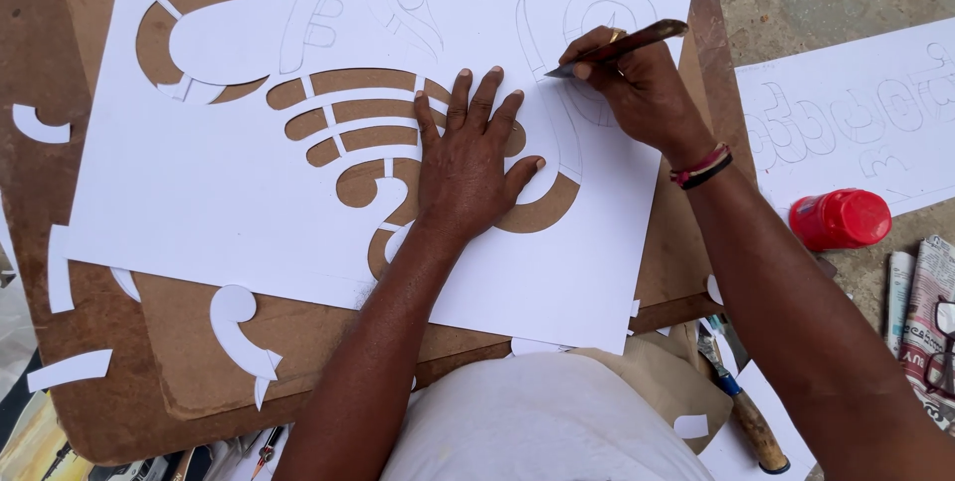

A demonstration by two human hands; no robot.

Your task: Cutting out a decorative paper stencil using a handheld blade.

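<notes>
left hand (468,168) flat, fingers spread, pressing down the white stencil sheet (209,192) on the brown worktop (90,411) | right hand (637,83) just beside it, pinching a craft knife (617,46), tip on the sheet | red jar (841,218) off to the right

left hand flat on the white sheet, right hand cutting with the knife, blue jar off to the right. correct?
Not quite: the jar is red, not blue, as the head view shows. The left hand does lie flat on the white sheet, and the right hand holds the knife.
</notes>
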